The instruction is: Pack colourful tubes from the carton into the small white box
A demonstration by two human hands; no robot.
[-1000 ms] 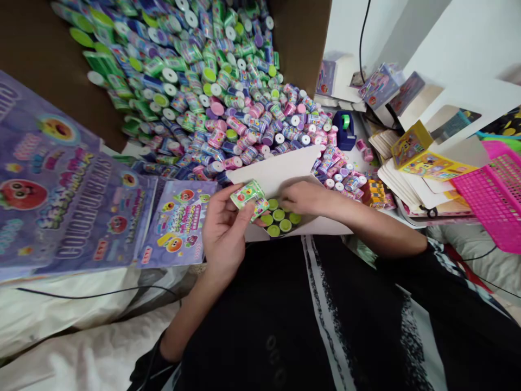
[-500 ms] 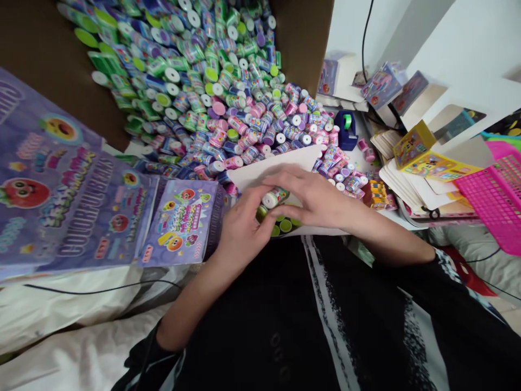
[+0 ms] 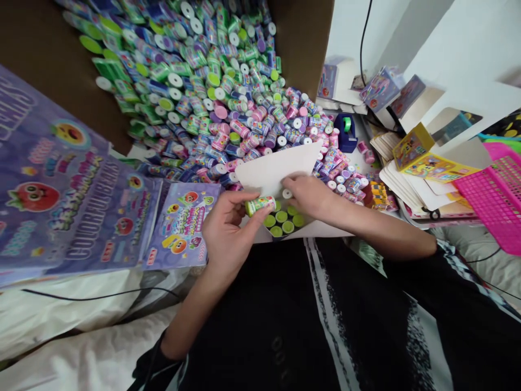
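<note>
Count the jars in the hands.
2: a green-capped jar in the left hand, a white-ended jar in the right hand. Others may be hidden from view.

The small bottles look like glossy plastic with smooth printed wraps, heaped against the matt brown cardboard, while the open box's flap is plain, smooth white card. The purple display boxes are printed card with a slight sheen; the basket is perforated pink plastic, the tape dispenser smooth blue plastic, and the black garment soft, matt cloth.
</note>
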